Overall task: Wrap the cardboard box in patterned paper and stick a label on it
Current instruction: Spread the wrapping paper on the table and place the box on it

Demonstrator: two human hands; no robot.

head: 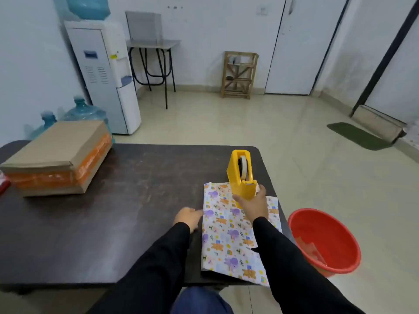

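Note:
A flat cardboard box (56, 155) with orange tape on its sides sits at the far left of the dark table (136, 200). Folded patterned paper (226, 234) with purple and orange animals lies at the table's right front. My right hand (254, 205) grips the near end of a yellow tape dispenser (241, 175), which stands on the paper's far edge. My left hand (188, 217) rests on the table, fingertips touching the paper's left edge, holding nothing.
A red bucket (324, 241) stands on the floor just right of the table. A water dispenser (104, 75) and water bottles (84, 109) are behind the box. A small red item (3, 183) peeks in at the table's left edge.

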